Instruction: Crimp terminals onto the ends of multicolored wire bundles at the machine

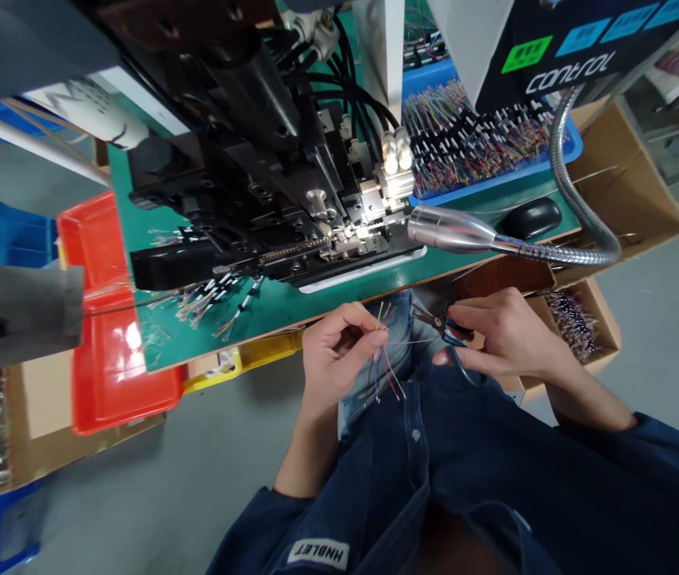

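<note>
My left hand (343, 351) is closed in a pinch on a small bunch of thin coloured wires (392, 375), whose ends fan out above and below the fingertips. One pale wire stretches from the pinch toward my right hand (504, 335). That hand is wrapped round blue-handled pliers (435, 321), their dark jaws parted and pointing left at the wires. Whether the jaws touch any wire I cannot tell. Both hands are over my lap, just in front of the green bench top (279, 307).
A black crimping machine (244, 160) stands on the bench, lit by a gooseneck lamp (453, 230). Wire bundles lie at its left and fill a blue tray (489, 172) behind. A black mouse (532, 217) rests at right. Red bins (129, 399) and cardboard boxes (645, 184) flank the bench.
</note>
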Tool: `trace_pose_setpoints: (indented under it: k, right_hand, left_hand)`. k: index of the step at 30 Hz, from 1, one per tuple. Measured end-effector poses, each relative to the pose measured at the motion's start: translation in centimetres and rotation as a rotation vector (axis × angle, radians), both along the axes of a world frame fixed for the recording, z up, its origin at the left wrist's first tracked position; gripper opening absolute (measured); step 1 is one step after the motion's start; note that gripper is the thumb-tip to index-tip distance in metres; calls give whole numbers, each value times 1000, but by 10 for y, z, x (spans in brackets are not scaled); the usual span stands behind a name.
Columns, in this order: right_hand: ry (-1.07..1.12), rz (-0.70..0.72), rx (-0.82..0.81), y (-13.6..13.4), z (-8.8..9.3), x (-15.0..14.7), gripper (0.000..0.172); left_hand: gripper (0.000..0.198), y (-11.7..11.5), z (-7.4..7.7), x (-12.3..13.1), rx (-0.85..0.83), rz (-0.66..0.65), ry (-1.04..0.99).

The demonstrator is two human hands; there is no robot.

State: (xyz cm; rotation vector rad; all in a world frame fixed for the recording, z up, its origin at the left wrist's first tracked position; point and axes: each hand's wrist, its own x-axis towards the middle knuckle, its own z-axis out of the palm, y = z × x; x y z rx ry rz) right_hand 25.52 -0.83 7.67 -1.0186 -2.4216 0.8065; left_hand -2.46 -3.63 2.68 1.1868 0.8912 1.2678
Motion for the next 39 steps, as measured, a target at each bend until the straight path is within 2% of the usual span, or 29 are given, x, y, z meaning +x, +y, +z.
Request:
trace_pose_setpoints:
  k: [7,20,39]
  right_hand:
    - [-6,-7,27,0,-1,0,56]
    - [17,2,-4,1,-2,0,56]
    - [20,-40,-54,-8,-3,11,60]
  left_hand:
    - [9,1,-4,0,20,-6,-17]
    - [11,2,-1,0,-15,14,33]
    - [11,2,0,15,-6,-6,33]
